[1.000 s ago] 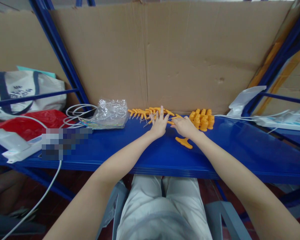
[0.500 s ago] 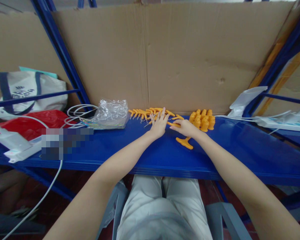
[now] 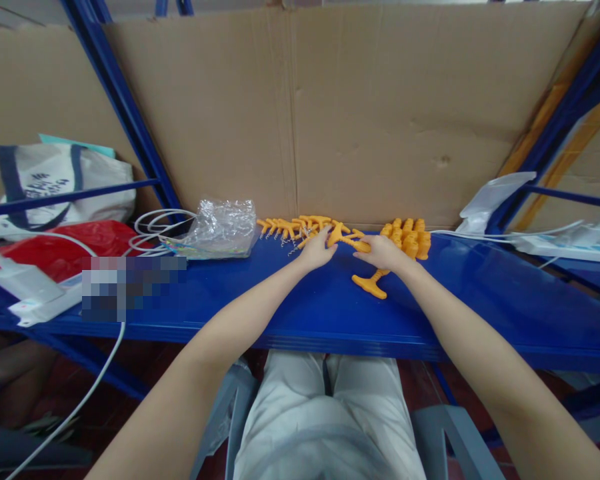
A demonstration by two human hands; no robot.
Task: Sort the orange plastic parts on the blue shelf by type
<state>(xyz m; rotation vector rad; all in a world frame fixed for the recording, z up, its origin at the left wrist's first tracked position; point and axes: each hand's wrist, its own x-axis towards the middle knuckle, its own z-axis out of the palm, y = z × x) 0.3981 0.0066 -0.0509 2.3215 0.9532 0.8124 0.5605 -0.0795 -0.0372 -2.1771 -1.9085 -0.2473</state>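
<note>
My left hand (image 3: 319,249) is closed on the handle end of an orange T-shaped piece (image 3: 337,233), over the blue shelf. The other end, an orange sleeve (image 3: 359,246), is between the fingers of my right hand (image 3: 380,253). Left of and behind my left hand lies a row of orange corkscrews (image 3: 283,227) with metal spirals. Several orange sleeves (image 3: 409,233) stand grouped just right of my right hand. Nearer the front edge lies one more orange T-handled piece (image 3: 370,285), its upper end close under my right hand.
A clear plastic bag (image 3: 223,223), white cables, a red bag (image 3: 100,243) and a power strip (image 3: 43,303) are on the left. Cardboard (image 3: 370,113) walls the back. Another power strip (image 3: 565,247) lies at the right. A person's leg shows at lower left.
My left hand has gone from spread fingers over the corkscrews to a grip on the T-shaped piece. The right hand has shifted slightly right, and the piece between the hands is now more visible.
</note>
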